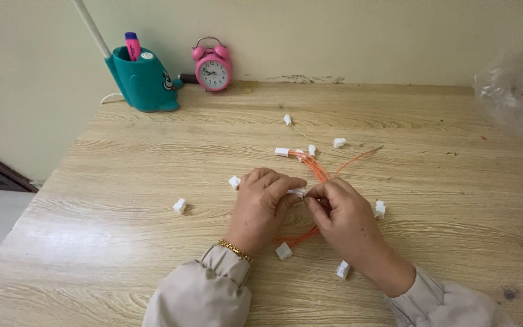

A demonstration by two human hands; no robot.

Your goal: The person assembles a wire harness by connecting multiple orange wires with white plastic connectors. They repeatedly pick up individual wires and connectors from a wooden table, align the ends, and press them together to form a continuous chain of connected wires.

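Observation:
My left hand (264, 203) and my right hand (341, 213) meet at the middle of the wooden table (122, 181). Together they pinch a small white plastic connector (296, 192) between their fingertips. A bundle of thin orange wires (315, 168) runs from under my hands toward the back, ending in white connectors (281, 151). One loose orange wire (358, 158) curves off to the right. Several small white connectors lie scattered around my hands, such as one connector (180, 206) to the left and another connector (283, 251) near my wrists.
A teal pen holder (145, 79) with a pink marker stands at the back left by the wall. A pink twin-bell alarm clock (213, 66) sits beside it. A clear plastic bag (516, 91) lies at the right edge.

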